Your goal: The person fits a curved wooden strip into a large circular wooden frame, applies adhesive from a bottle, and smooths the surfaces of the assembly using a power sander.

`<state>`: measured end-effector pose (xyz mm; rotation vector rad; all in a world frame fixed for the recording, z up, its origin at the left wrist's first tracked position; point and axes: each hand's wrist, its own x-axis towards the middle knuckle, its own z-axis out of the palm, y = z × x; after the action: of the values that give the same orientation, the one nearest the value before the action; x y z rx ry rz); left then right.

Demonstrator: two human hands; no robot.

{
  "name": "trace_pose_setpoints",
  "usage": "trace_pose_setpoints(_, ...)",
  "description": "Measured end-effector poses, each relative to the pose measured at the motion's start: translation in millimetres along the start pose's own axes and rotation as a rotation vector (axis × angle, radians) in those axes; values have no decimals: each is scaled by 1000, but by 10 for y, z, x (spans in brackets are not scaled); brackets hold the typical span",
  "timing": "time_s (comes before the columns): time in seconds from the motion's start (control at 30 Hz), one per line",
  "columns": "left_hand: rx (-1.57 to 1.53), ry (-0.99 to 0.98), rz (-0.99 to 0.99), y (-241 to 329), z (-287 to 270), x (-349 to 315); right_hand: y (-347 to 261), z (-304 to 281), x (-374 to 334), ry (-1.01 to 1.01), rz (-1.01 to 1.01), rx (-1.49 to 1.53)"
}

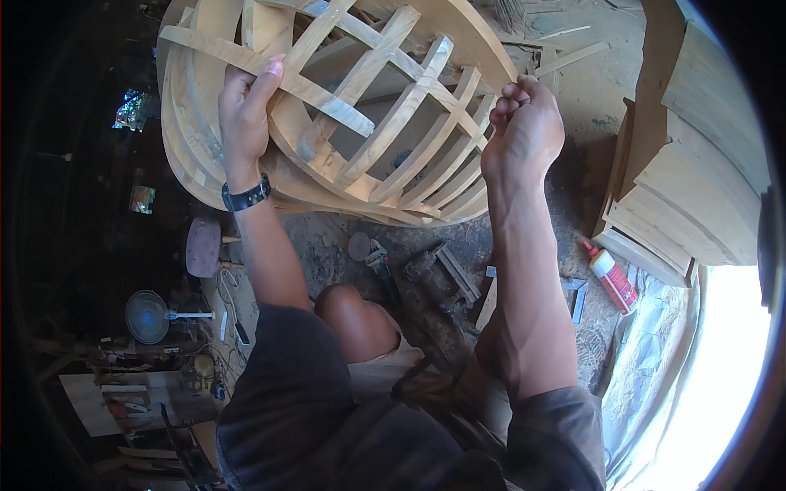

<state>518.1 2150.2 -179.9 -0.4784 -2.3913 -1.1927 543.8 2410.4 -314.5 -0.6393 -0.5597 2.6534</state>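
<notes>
A large curved wooden frame (pixel 393 151) with several crossing slats fills the upper middle of the head view. My left hand (pixel 247 110) is closed round a loose-ended wooden slat (pixel 315 94), thumb on top, fingers hidden beneath. The slat lies slantwise over the frame's left part, its pale-smeared end toward the middle. Beside the frame's right rim (pixel 483 37) is my right hand (pixel 526 127), its fingers curled together. Whether anything small sits in those fingers, I cannot make out.
A glue bottle (pixel 612 277) with a red nozzle stands at the right, by a stacked wooden panel structure (pixel 696 180). Below the frame lie an angle grinder (pixel 377 258) and a metal vise (pixel 444 274). A fan (pixel 149 317) is at the left. Wood scraps (pixel 573 57) litter the far floor.
</notes>
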Motion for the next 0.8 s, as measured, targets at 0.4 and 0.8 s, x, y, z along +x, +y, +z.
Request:
trace_pose_setpoints(0.4, 29, -65, -43, 102, -15, -11, -216, -51, 156, 92, -72, 179)
trace_pose_setpoints(0.8, 10, -100, -79, 39, -75, 0, -186, -76, 193, 28, -33, 210)
